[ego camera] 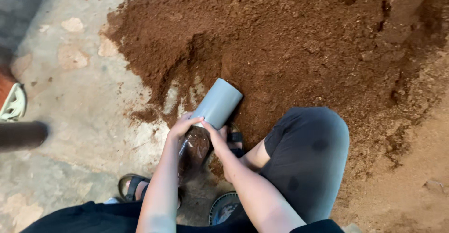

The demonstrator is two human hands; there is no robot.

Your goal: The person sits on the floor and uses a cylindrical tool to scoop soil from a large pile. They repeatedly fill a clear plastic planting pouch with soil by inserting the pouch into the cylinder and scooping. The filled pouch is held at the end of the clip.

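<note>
Two bare hands meet at the junction of a grey plastic pipe (218, 103) and a clear bag (193, 151) packed with dark brown soil.

- Left hand (184, 125): fingers wrapped over the bag's mouth where it joins the lower end of the pipe — grasping both.
- Right hand (219, 137): clasped on the same joint from the other side, fingers curled around it.
- Grey plastic pipe: short, wide, tilted; its upper end is pushed into the edge of the soil heap, its lower end sits in the bag's opening.
- Clear bag: hangs just below the hands, between the person's knees, partly filled.
- Soil heap (290, 41): large mound of reddish-brown loose material covering the upper and right part of the view, lying on the concrete floor (79, 102).
- Sandal (132, 185): black, strapped, on the floor near the left forearm.
- Dark trousers (306, 153): bent knee beside the right forearm.
</note>
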